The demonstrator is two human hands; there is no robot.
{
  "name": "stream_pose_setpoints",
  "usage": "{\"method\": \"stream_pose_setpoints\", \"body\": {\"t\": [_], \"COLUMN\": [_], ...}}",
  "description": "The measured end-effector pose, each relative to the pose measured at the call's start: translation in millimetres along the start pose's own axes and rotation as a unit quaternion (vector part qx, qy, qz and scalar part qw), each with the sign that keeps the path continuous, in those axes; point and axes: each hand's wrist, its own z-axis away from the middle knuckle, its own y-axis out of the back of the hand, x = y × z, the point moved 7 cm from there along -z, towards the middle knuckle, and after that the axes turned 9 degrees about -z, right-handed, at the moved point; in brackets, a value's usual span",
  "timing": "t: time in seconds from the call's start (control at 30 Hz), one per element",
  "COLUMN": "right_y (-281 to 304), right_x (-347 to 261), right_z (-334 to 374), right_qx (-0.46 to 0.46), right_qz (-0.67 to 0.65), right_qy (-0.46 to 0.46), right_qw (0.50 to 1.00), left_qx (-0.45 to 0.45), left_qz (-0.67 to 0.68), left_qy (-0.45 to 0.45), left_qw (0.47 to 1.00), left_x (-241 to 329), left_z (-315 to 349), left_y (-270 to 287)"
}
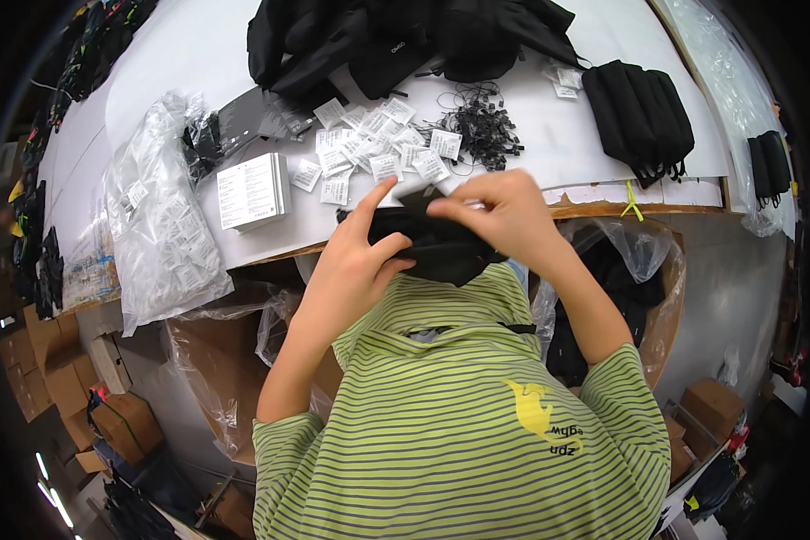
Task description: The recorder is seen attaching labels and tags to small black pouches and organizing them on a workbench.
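A black fabric pouch (443,255) lies in front of me at the table's near edge, against my striped shirt. My left hand (346,270) is at the pouch's left side, index finger stretched out and the other fingers apart, touching the fabric. Above the pouch's right part, my right hand (511,223) pinches a small flat dark piece (417,196) between thumb and fingers; its exact kind is unclear. Just beyond the hands are scattered white printed tags (369,139) and a tangle of black corded tags (484,126).
A white stack of printed cards (250,192) stands left, beside a clear plastic bag (166,211) of tags. Black garments or bags (396,45) are heaped at the back. Several black pouches (639,121) lie right. Plastic-lined cardboard boxes (216,378) stand below the table edge.
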Motion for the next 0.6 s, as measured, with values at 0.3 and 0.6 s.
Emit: {"method": "stream_pose_setpoints", "body": {"t": [0.3, 0.6], "right_y": [-36.9, -34.9], "right_x": [9.5, 9.9], "right_z": [31.7, 45.0], "right_qx": [-0.23, -0.189], "right_qz": [0.082, 0.127], "right_qy": [-0.01, 0.026], "right_qw": [0.97, 0.973], "left_qx": [-0.192, 0.108], "left_qz": [0.076, -0.019], "left_qy": [0.019, 0.105], "left_qw": [0.978, 0.988], "left_x": [-16.6, -102.4], "left_z": [4.2, -50.6], "left_y": [-25.9, -39.1]}}
